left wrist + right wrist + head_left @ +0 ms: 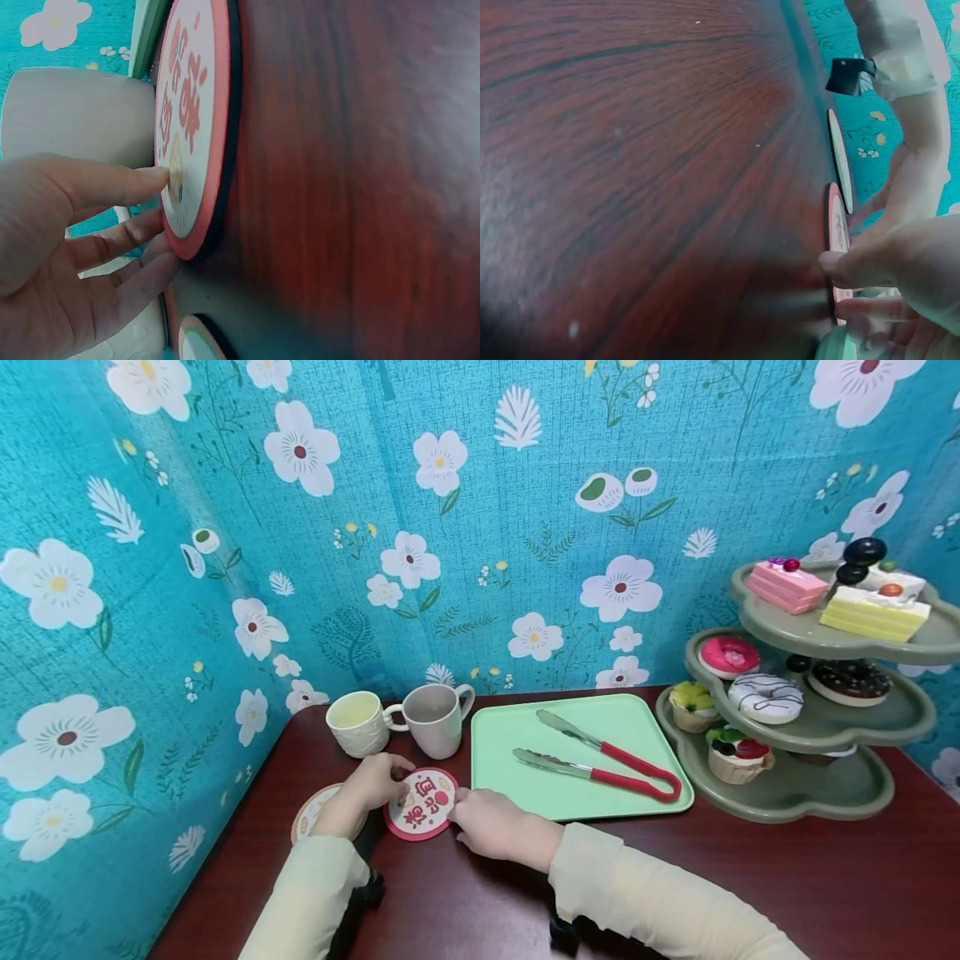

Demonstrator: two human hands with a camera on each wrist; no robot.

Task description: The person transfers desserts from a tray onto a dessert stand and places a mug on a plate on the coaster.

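Note:
A round coaster [422, 806] with a red rim and red characters lies on the dark wood table between both hands. My left hand [365, 793] holds its left edge, the thumb on the printed face and the fingers at the rim. At the opposite edge my right hand [498, 825] grips it between thumb and fingers. Partly hidden under the left forearm is a second round coaster [306, 817] with a tan rim. Just behind the hands stand a grey-beige mug [437, 731] and a cream embossed cup [358, 733].
Right of the mugs lies a light green tray [498, 727] with red-handled tongs [626, 783] on it. At the far right, a three-tier olive stand [787, 808] bears cake slices, donuts and cupcakes. A flowered blue cloth [480, 543] hangs behind the table.

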